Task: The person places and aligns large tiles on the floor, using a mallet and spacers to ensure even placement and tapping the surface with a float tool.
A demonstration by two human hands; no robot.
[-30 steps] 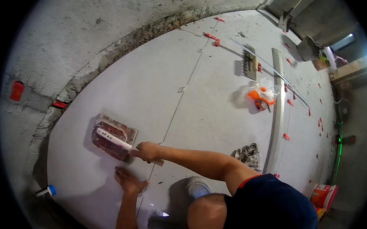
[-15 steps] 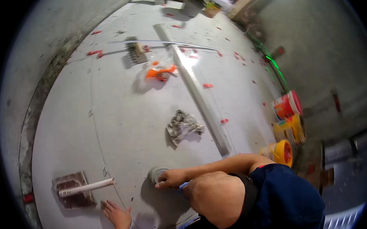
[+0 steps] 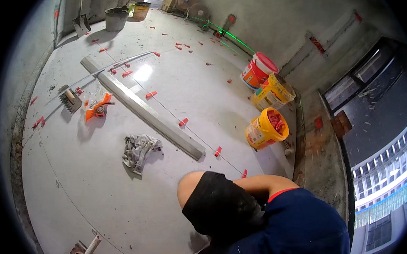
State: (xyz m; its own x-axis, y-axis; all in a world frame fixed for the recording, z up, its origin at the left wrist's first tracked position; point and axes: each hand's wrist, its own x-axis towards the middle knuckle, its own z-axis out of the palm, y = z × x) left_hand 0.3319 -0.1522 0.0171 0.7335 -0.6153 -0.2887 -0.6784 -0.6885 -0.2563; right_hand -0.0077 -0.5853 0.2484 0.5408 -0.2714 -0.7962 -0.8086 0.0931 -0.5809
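Neither of my hands shows. My right arm (image 3: 267,185) runs behind my bent knee with its black pad (image 3: 218,202), which hides the hand and whatever it touches. A crumpled grey-white rag (image 3: 138,153) lies on the tiled floor (image 3: 88,167) beyond the knee. At the bottom edge, a float with a pale handle (image 3: 91,247) is partly cut off. Farther off at left lie an orange tool in clear plastic (image 3: 96,109) and a notched trowel (image 3: 70,100).
A long metal straightedge (image 3: 145,110) crosses the floor, with red levelling wedges (image 3: 183,122) along the joints. At right stand a yellow bucket of red pieces (image 3: 266,129), another yellow bucket (image 3: 273,93) and a red-and-white bucket (image 3: 259,71). A shovel (image 3: 81,24) leans at the back.
My view has swung toward the right wall and window. Both hands, the left over the floor and the right on a round grey object, have gone from sight.
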